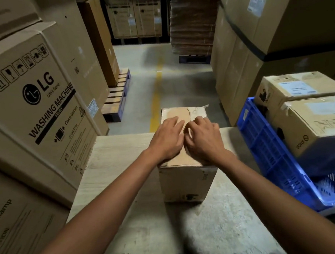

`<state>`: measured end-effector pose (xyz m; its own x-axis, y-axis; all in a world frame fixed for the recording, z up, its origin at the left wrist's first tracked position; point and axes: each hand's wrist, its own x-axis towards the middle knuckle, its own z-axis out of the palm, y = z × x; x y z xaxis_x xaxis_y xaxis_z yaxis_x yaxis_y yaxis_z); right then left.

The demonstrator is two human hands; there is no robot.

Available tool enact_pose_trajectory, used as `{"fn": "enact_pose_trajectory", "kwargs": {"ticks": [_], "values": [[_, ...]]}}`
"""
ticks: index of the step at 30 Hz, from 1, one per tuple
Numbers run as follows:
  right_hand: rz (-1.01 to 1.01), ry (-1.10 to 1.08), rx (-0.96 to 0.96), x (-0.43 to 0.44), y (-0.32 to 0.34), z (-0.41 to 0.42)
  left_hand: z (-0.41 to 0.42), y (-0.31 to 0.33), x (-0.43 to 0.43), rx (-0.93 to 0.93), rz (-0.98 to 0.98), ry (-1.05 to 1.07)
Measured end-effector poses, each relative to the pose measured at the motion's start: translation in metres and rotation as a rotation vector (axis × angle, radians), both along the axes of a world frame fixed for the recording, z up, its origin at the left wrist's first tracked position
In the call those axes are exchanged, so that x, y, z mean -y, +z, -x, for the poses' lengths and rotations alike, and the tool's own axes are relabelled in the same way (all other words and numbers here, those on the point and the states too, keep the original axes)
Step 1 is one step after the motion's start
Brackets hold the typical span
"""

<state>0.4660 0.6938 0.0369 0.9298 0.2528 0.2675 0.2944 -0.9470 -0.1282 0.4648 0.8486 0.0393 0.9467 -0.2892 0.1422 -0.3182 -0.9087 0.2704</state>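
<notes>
A small brown cardboard box (188, 181) stands on a pale wooden table (115, 167), its far end reaching past the table's back edge. Clear tape runs across its top at the far end. My left hand (166, 139) lies flat on the box top with its fingers spread and straight. My right hand (203, 138) rests beside it on the same top, its fingers bent with the tips down at the flap seam. The two hands touch each other over the middle of the box.
A blue plastic crate (269, 153) at the table's right holds two cardboard boxes (318, 123). Large washing machine cartons (33, 109) stack at the left. Tall cartons (256, 49) stand at the right. An aisle with a yellow floor line (156, 99) and a pallet (118, 94) lies beyond.
</notes>
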Motion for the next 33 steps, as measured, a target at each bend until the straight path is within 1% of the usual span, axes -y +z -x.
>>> {"fn": "enact_pose_trajectory", "kwargs": {"ticks": [2,4,6,8,9,11,13,14,16,17,18,19,20,21,22,24,27,29,31,33], "values": [[-0.050,-0.010,-0.016,-0.001,-0.011,-0.002,-0.004,-0.008,0.000,-0.077,-0.035,0.010],[-0.040,0.013,-0.061,0.000,-0.015,-0.005,-0.006,-0.011,0.001,-0.071,-0.035,0.027],[-0.028,0.030,-0.086,0.002,-0.013,-0.010,-0.012,-0.009,0.001,-0.017,-0.016,0.032],[-0.060,0.028,-0.090,0.004,-0.011,-0.014,-0.018,-0.007,0.000,0.062,0.027,0.036],[-0.111,0.013,-0.089,0.005,-0.011,-0.014,-0.019,-0.009,0.000,0.089,0.070,0.045],[-0.280,-0.051,-0.067,0.005,-0.011,-0.011,-0.017,-0.013,0.000,0.129,0.175,0.109],[-0.435,-0.168,-0.086,0.007,-0.013,-0.006,-0.012,-0.016,-0.002,0.081,0.360,0.276],[-0.517,-0.224,-0.143,0.010,-0.013,-0.004,-0.011,-0.018,-0.004,-0.002,0.500,0.389],[-0.754,-0.315,-0.348,0.015,-0.018,-0.002,-0.011,-0.022,-0.010,-0.246,0.842,0.589],[-0.900,-0.354,-0.463,0.018,-0.017,0.000,-0.009,-0.024,-0.012,-0.390,1.057,0.640],[-1.045,-0.391,-0.571,0.019,-0.014,0.005,-0.003,-0.025,-0.014,-0.531,1.261,0.650],[-1.178,-0.409,-0.658,0.019,-0.009,0.011,0.003,-0.024,-0.016,-0.645,1.408,0.646],[-1.288,-0.406,-0.713,0.018,-0.003,0.019,0.011,-0.023,-0.017,-0.714,1.490,0.626],[-1.356,-0.392,-0.739,0.018,0.001,0.026,0.017,-0.021,-0.019,-0.757,1.527,0.585],[-1.380,-0.362,-0.735,0.018,0.006,0.034,0.022,-0.020,-0.019,-0.778,1.546,0.549],[-1.415,-0.288,-0.687,0.020,0.010,0.049,0.032,-0.016,-0.019,-0.786,1.570,0.502],[-1.517,-0.215,-0.637,0.020,0.012,0.064,0.049,-0.014,-0.019,-0.739,1.626,0.412],[-1.553,-0.265,-0.573,0.021,0.009,0.068,0.056,-0.021,-0.022,-0.657,1.685,0.379],[-1.564,-0.324,-0.517,0.023,-0.001,0.068,0.062,-0.029,-0.027,-0.569,1.750,0.432],[-1.629,-0.411,-0.522,0.022,-0.017,0.069,0.068,-0.042,-0.032,-0.513,1.790,0.499]]}}
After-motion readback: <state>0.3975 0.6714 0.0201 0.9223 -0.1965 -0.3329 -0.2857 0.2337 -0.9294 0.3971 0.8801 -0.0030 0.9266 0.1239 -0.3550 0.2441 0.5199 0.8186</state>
